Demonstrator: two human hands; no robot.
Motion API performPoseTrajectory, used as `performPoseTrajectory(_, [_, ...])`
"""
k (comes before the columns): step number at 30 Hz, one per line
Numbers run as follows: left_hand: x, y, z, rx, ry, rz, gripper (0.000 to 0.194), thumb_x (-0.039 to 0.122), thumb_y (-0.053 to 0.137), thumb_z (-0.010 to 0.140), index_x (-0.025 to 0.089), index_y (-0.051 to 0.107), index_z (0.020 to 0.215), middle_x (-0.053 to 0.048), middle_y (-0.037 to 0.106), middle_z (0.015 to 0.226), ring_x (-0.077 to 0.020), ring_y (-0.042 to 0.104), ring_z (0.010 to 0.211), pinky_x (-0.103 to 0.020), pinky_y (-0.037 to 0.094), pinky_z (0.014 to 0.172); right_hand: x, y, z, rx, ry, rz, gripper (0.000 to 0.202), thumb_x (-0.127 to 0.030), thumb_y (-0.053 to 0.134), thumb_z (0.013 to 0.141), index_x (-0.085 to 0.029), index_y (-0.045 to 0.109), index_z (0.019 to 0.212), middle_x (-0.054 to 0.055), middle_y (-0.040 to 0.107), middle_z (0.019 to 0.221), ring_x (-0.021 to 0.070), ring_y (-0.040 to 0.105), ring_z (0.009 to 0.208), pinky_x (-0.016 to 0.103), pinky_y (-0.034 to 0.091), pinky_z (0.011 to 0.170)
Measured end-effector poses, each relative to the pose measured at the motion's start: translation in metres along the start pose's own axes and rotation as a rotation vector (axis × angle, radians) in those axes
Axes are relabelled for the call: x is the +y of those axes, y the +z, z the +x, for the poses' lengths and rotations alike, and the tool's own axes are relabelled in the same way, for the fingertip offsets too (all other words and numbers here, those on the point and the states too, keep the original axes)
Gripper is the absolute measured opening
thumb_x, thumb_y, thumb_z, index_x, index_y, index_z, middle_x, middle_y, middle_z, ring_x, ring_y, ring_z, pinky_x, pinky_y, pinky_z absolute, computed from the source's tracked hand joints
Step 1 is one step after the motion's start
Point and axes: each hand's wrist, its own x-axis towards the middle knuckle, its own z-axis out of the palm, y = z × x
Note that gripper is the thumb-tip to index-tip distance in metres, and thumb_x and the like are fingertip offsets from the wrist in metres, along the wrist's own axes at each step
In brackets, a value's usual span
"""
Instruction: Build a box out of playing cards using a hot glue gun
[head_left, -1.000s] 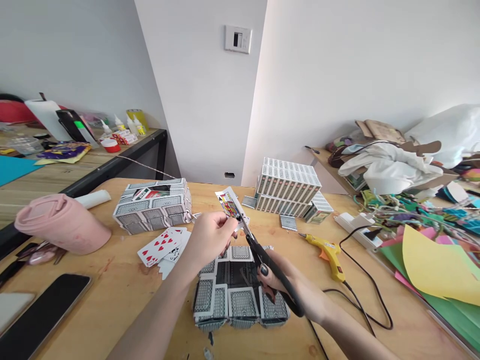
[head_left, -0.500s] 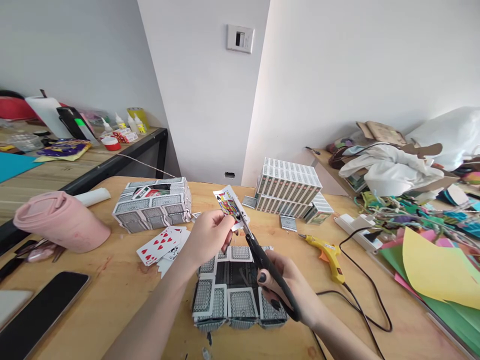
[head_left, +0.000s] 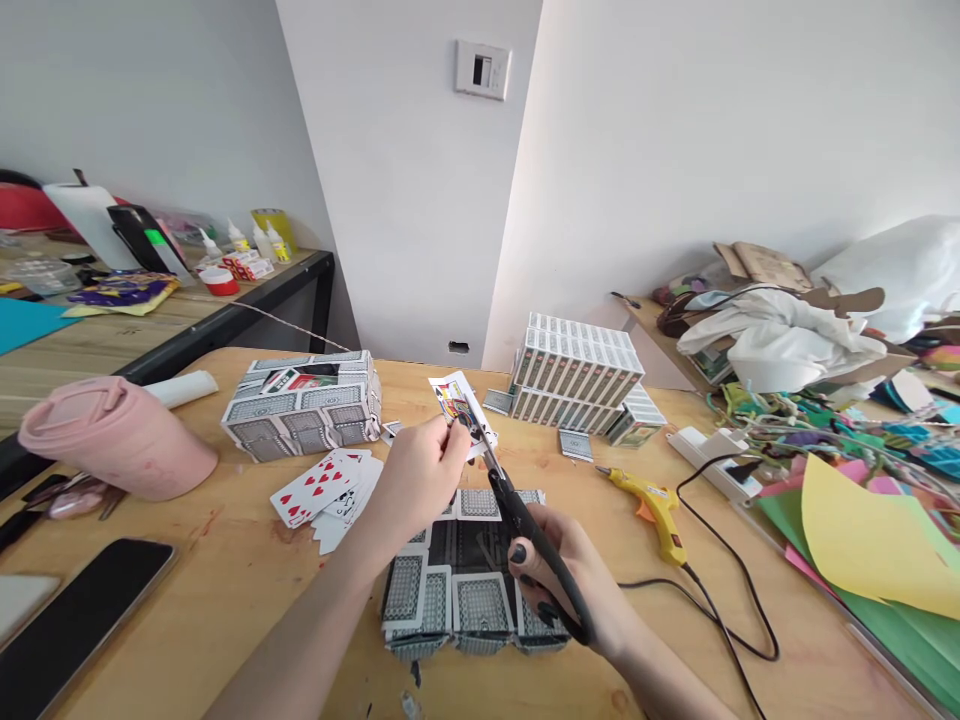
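Observation:
Pinched in my left hand [head_left: 427,465] is a playing card [head_left: 453,392], a picture card with its printed face toward me. My right hand [head_left: 562,570] grips black-handled scissors [head_left: 525,520], whose blades lie along the card's face. Below both hands sits a box covered with playing cards [head_left: 480,605], backs outward, with a dark opening in its top. Left of my left wrist lies a fanned pile of loose cards [head_left: 322,487], a heart card uppermost. A second card-covered box [head_left: 307,405] stands behind that pile.
Stacked card packs [head_left: 577,370] stand at the back right, a single pack [head_left: 575,444] before them. A yellow glue gun [head_left: 652,510] trails its cable across the right side. At left are a pink tumbler [head_left: 120,440] and a phone [head_left: 82,620]. Coloured paper [head_left: 885,530] covers the right edge.
The view has shifted slightly. Both hands hold nearly the same pose, with the scissors still at the card.

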Motion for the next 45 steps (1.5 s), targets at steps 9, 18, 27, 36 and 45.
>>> performPoseTrajectory(9, [0.002,-0.002,-0.003,-0.04,0.046,-0.014,0.036,0.032,0.034,0.087,0.021,0.026,0.054,0.006,0.035,0.044,-0.0081,0.03,0.043,-0.024,0.022,0.044,0.008,0.0,0.001,-0.074,-0.034,0.135,0.052,-0.06,0.07,0.066,-0.019,0.038,0.07,-0.01,0.039,0.05,0.0007,0.03,0.034,0.015,0.023,0.033])
performPoseTrajectory(18, [0.004,-0.005,-0.008,-0.107,0.083,0.021,0.035,0.033,0.035,0.087,0.02,0.027,0.055,0.005,0.035,0.047,-0.0082,0.027,0.044,-0.026,0.018,0.044,0.001,-0.009,0.003,-0.138,-0.084,0.093,0.048,-0.058,0.066,0.071,-0.019,0.04,0.071,-0.008,0.042,0.055,0.0023,0.035,0.038,0.017,0.025,0.035])
performPoseTrajectory(27, [0.005,-0.008,-0.01,-0.198,0.105,0.026,0.037,0.037,0.034,0.088,0.02,0.023,0.057,0.004,0.031,0.05,-0.0089,0.026,0.047,-0.026,0.018,0.045,-0.004,-0.009,0.003,-0.202,-0.107,0.117,0.045,-0.058,0.062,0.075,-0.017,0.044,0.074,-0.006,0.043,0.058,0.0035,0.037,0.041,0.018,0.028,0.037])
performPoseTrajectory(36, [0.007,-0.008,-0.013,-0.137,0.139,0.04,0.037,0.034,0.035,0.088,0.02,0.025,0.055,0.005,0.034,0.048,-0.0082,0.028,0.045,-0.026,0.019,0.044,-0.01,0.007,0.006,-0.039,-0.046,0.148,0.052,-0.058,0.073,0.062,-0.019,0.04,0.071,-0.009,0.041,0.051,0.0013,0.032,0.034,0.017,0.024,0.033])
performPoseTrajectory(45, [-0.007,-0.008,0.005,-0.063,0.004,-0.113,0.039,0.038,0.043,0.085,0.02,0.033,0.052,0.005,0.039,0.041,-0.0085,0.038,0.041,-0.022,0.028,0.043,-0.02,0.011,0.03,0.13,-0.046,0.129,0.052,-0.061,0.07,0.063,-0.02,0.039,0.064,-0.01,0.04,0.045,0.0026,0.033,0.03,0.017,0.026,0.029])
